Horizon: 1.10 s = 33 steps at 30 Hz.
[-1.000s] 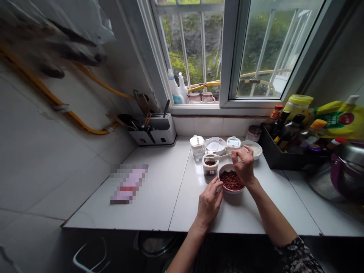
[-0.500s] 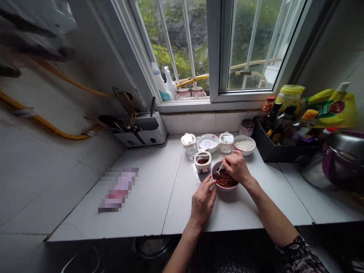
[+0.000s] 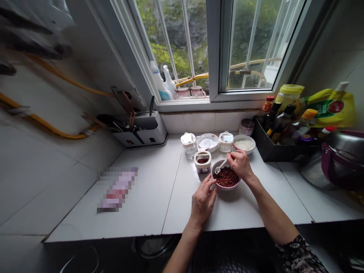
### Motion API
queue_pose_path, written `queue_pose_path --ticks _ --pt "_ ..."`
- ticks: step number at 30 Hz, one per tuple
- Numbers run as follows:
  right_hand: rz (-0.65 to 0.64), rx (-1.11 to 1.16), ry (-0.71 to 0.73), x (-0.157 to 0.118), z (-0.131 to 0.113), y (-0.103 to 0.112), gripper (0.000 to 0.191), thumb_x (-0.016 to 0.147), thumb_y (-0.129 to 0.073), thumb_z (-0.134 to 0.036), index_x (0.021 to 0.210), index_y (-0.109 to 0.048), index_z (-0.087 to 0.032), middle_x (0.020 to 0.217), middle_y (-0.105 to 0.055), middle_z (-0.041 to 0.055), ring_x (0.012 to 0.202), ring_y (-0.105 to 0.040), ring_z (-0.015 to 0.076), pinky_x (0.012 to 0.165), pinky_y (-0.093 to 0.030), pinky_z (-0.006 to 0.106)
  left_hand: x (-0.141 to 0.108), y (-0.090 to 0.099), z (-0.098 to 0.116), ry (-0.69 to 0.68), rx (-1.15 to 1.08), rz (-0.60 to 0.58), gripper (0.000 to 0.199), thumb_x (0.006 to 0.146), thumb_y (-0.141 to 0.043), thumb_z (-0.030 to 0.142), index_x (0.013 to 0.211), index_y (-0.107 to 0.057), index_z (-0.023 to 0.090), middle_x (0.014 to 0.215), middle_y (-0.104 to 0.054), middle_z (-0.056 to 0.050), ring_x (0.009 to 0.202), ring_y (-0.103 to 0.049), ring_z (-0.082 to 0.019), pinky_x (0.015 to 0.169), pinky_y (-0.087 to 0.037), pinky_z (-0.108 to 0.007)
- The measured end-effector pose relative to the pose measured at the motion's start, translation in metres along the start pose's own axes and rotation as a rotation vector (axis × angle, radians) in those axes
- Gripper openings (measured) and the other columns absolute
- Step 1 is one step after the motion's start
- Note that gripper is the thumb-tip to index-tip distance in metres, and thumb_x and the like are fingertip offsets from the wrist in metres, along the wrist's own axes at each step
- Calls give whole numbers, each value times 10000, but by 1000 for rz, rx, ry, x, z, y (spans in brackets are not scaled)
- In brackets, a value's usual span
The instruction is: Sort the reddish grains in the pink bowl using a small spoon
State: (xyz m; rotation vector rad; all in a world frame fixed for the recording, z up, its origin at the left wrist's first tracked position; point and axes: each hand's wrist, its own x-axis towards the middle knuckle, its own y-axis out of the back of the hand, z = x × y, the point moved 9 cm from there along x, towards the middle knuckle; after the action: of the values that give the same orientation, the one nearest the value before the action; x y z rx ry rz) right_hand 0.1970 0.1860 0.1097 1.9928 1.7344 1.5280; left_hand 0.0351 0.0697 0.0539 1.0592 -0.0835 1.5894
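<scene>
A small white spoon (image 3: 222,165) is pinched in my right hand (image 3: 241,165), its scoop over the left inside of a pink-rimmed bowl (image 3: 228,188). Dark red grains that look like peppercorns (image 3: 227,177) fill much of the bowl. Curled against the bowl's left side, the fingertips and thumb of my left hand (image 3: 203,198) grip its rim. Just left of the bowl stands a clear seasoning jar (image 3: 203,167) with a white rim and similar dark grains inside. I cannot tell whether the spoon's scoop carries any grains.
Behind are two white-lidded jars (image 3: 188,142) (image 3: 226,141), a bowl of white powder (image 3: 207,143) and a bowl of pale grains (image 3: 244,145). A black bottle box (image 3: 270,151) and a metal pot (image 3: 318,170) stand right. A utensil holder (image 3: 148,131) and blurred packet (image 3: 119,189) lie left.
My right hand has shifted slightly right, and the spoon's scoop has tilted and now shows more plainly above the grains. My left hand stays on the bowl.
</scene>
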Motion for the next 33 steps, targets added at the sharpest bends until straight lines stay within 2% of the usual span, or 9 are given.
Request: queue_pose_path --ticks 4,7,13,17,20,22,26,29,33 --pt "6 86 -102 1 8 2 411 888 -495 -377 509 -463 -220 489 -538 -7 527 -486 134 757 -436 304 1 1 2 -6 -5 2 289 959 -542 120 1227 -582 221 1365 -629 -134 1195 -668 -249 861 -654 -355" --pt "-11 187 -232 -1 20 0 432 867 -485 -451 502 -462 -219 482 -504 -7 502 -450 128 571 -367 275 1 1 3 -12 -6 4 299 955 -544 113 1231 -579 220 1369 -627 -136 1196 -668 -251 856 -655 -351" --pt "60 356 -349 0 24 3 486 867 -479 -565 533 -508 -214 505 -539 0 504 -470 134 545 -373 275 1 0 2 -19 4 21 286 952 -549 116 1216 -581 222 1360 -634 -137 1181 -677 -259 895 -645 -388" --pt "148 323 -271 7 4 9 466 937 -461 -522 603 -549 -210 567 -601 13 550 -514 147 605 -423 287 1 0 3 -14 14 22 277 954 -554 127 1213 -584 219 1371 -625 -144 1179 -678 -263 907 -641 -397" --pt "201 166 -83 11 -22 11 445 993 -444 -458 644 -566 -210 609 -631 16 614 -549 162 798 -460 339 1 1 4 -14 17 19 272 955 -553 130 1209 -585 221 1376 -622 -139 1178 -678 -261 915 -638 -398" --pt "212 39 60 10 -42 10 421 1022 -431 -410 684 -585 -210 641 -646 13 651 -565 165 942 -423 383 1 1 4 -13 16 18 273 956 -550 131 1211 -586 223 1361 -632 -137 1170 -682 -259 918 -637 -399" --pt "170 -110 258 4 -67 4 374 1043 -422 -333 734 -596 -212 674 -647 0 673 -572 157 1036 -367 397 1 0 3 -10 14 21 279 957 -549 132 1218 -586 225 1337 -645 -135 1166 -684 -260 917 -637 -405" --pt "226 -84 268 3 -65 14 342 1034 -441 -307 744 -598 -215 680 -655 -2 672 -583 158 1029 -383 395 1 0 2 -3 12 18 286 952 -553 125 1217 -585 225 1358 -632 -136 1173 -681 -260 918 -636 -408" --pt "286 -1 154 6 -36 32 350 994 -473 -315 670 -571 -226 619 -631 -6 626 -566 168 954 -445 397 1 -1 1 3 12 8 296 949 -552 122 1223 -582 230 1374 -624 -131 1175 -679 -256 919 -636 -402"
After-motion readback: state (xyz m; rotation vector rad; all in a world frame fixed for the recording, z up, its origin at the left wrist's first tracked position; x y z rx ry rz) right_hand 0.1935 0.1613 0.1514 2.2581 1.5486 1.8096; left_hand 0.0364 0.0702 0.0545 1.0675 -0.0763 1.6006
